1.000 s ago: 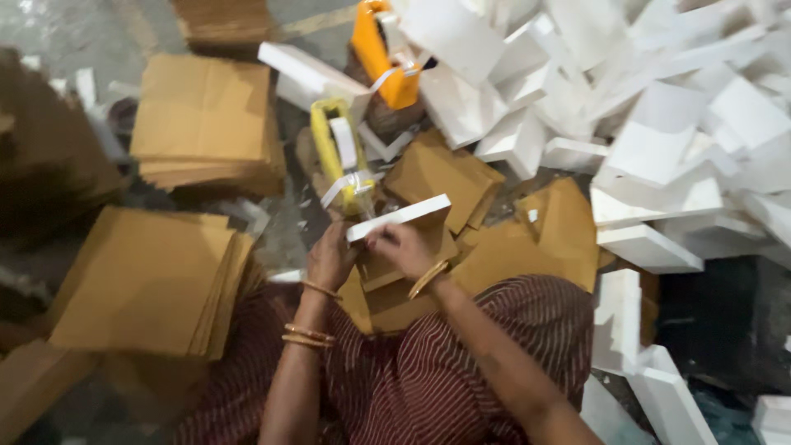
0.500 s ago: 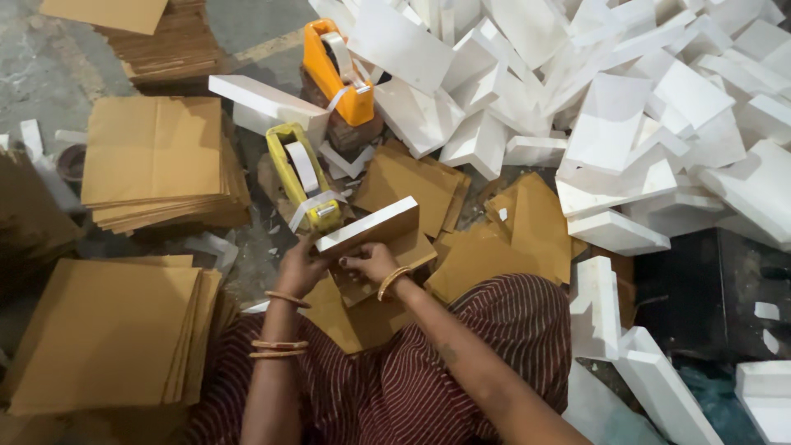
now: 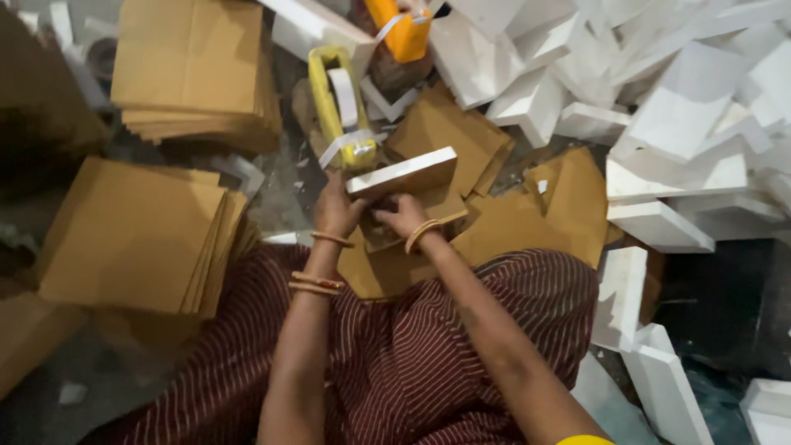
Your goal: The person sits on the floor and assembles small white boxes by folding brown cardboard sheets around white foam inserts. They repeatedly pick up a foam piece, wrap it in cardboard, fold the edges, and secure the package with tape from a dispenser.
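Observation:
My left hand (image 3: 336, 208) and my right hand (image 3: 401, 216) both grip a flat block (image 3: 404, 173) wrapped in brown paper, with one white edge showing. It is held on edge over loose brown paper sheets (image 3: 511, 222) on my lap. A yellow tape dispenser (image 3: 339, 103) with white tape lies just beyond the block, touching its far left corner. An orange tape dispenser (image 3: 401, 25) sits farther back.
Stacks of brown paper sheets lie to the left (image 3: 132, 235) and far left (image 3: 194, 70). A large heap of white foam blocks (image 3: 667, 124) fills the right side, with more blocks (image 3: 659, 379) by my right knee.
The wrapped block has tipped so its brown face shows more, and both hands have shifted along its lower edge. The view has moved closer.

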